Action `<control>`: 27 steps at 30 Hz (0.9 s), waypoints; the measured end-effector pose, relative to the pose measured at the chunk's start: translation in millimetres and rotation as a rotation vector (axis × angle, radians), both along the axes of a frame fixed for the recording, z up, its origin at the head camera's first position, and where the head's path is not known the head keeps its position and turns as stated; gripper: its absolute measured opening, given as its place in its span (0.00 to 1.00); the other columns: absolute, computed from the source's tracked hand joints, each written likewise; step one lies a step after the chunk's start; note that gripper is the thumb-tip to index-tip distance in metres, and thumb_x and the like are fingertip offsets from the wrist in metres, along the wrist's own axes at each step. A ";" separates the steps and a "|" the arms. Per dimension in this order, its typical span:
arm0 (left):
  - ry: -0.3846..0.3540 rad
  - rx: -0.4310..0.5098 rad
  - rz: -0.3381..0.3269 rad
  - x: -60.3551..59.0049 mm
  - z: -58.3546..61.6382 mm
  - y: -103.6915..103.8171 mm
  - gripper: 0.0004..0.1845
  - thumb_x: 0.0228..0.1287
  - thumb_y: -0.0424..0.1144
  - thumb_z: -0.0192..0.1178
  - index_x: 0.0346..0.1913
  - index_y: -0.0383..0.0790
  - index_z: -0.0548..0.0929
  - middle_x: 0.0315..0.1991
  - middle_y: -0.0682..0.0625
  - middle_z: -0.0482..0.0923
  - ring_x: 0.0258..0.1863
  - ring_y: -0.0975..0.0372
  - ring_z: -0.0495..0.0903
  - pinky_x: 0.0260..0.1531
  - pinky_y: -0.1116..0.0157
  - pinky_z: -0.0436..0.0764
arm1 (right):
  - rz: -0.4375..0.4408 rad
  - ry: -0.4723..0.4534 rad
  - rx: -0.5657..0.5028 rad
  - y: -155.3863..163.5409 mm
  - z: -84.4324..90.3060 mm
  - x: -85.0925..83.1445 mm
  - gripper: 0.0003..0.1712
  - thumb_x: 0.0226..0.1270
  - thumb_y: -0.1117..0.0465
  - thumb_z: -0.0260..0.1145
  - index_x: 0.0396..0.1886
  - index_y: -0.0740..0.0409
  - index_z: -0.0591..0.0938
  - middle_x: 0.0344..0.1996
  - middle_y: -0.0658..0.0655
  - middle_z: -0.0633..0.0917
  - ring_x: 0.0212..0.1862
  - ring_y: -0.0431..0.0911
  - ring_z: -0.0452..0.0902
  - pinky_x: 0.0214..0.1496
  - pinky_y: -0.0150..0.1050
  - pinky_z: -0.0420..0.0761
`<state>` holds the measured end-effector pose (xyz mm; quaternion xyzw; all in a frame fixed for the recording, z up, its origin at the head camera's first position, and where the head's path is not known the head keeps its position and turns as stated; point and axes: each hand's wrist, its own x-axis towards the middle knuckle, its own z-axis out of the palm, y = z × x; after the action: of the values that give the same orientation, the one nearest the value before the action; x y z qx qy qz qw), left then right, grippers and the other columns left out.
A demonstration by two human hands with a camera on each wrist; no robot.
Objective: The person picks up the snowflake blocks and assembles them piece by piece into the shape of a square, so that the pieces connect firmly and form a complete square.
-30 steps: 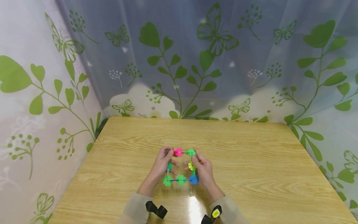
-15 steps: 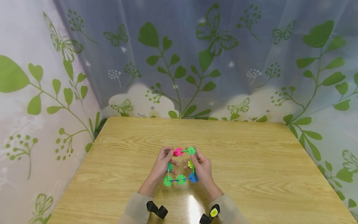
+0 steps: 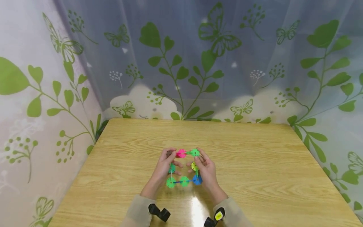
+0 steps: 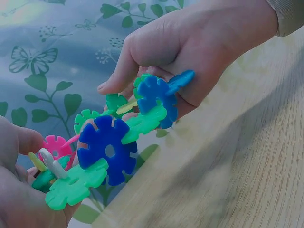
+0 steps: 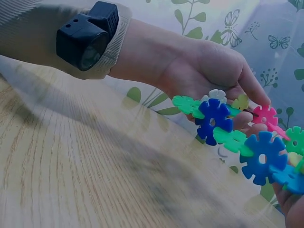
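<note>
A square loop of interlocking notched plastic discs [image 3: 184, 181], in greens, blues, pink, yellow and white, is held up in front of the person. My left hand [image 3: 164, 164] grips its left side near a dark disc and the pink disc [image 3: 182, 153]. On the opposite side my right hand [image 3: 207, 168] pinches the loop near the far green disc [image 3: 195, 152] and the yellow disc [image 3: 194, 166]. A dark blue disc [image 4: 99, 147] faces the left wrist camera. In the right wrist view, a lighter blue disc [image 5: 256, 166] stands near the right hand, which is mostly cut off.
Below the loop lies a wood-grain table [image 3: 255, 176]. Curtains [image 3: 181, 63] with leaf and butterfly prints surround its back and sides. A black camera [image 3: 159, 212] is strapped to the left wrist, another [image 3: 214, 217] to the right.
Both hands keep their hold. The right hand and the loop's right side have shifted and tilted very slightly; the far green disc sits a little higher in view.
</note>
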<state>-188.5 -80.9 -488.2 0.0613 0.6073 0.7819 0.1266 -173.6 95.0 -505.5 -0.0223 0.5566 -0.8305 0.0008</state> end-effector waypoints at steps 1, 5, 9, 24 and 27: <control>-0.002 0.002 0.002 0.2 0.0 -0.2 0.21 0.74 0.46 0.43 0.61 0.37 0.59 0.56 0.41 0.57 0.33 0.56 0.78 0.29 0.52 0.85 | 0.001 0.002 -0.002 0.1 -0.5 0.1 0.28 0.69 0.60 0.58 0.67 0.53 0.65 0.39 0.59 0.81 0.30 0.51 0.82 0.28 0.37 0.85; -0.015 0.014 0.007 -1.1 -0.2 1.7 0.22 0.74 0.44 0.44 0.61 0.35 0.58 0.56 0.40 0.57 0.34 0.55 0.79 0.32 0.51 0.84 | 0.002 0.004 -0.003 2.1 -2.4 -0.3 0.27 0.69 0.62 0.58 0.67 0.53 0.65 0.44 0.62 0.80 0.34 0.51 0.82 0.30 0.40 0.85; -0.033 0.018 0.010 -5.1 -3.6 5.9 0.24 0.73 0.43 0.45 0.62 0.32 0.56 0.57 0.39 0.57 0.35 0.54 0.78 0.34 0.52 0.84 | -0.001 -0.025 0.000 4.5 -5.7 -1.5 0.28 0.69 0.63 0.57 0.67 0.54 0.64 0.47 0.70 0.76 0.41 0.57 0.81 0.37 0.45 0.85; -0.042 0.009 0.028 -20.5 -17.9 23.3 0.30 0.74 0.55 0.35 0.62 0.31 0.58 0.53 0.36 0.65 0.44 0.40 0.76 0.40 0.48 0.82 | -0.103 -0.062 0.217 16.9 -13.5 -6.0 0.28 0.74 0.54 0.50 0.69 0.61 0.61 0.58 0.67 0.73 0.62 0.54 0.65 0.66 0.46 0.63; -0.035 -0.007 0.021 -22.6 -19.0 24.6 0.32 0.73 0.57 0.34 0.63 0.31 0.58 0.56 0.35 0.63 0.48 0.36 0.72 0.42 0.48 0.82 | -0.111 -0.066 0.228 18.6 -15.2 -6.4 0.29 0.74 0.52 0.49 0.69 0.62 0.61 0.63 0.64 0.68 0.65 0.53 0.59 0.68 0.47 0.59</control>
<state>-211.2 -56.3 -507.2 0.0409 0.6083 0.7821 0.1291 -180.0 113.6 -520.7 0.0363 0.6473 -0.7610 -0.0243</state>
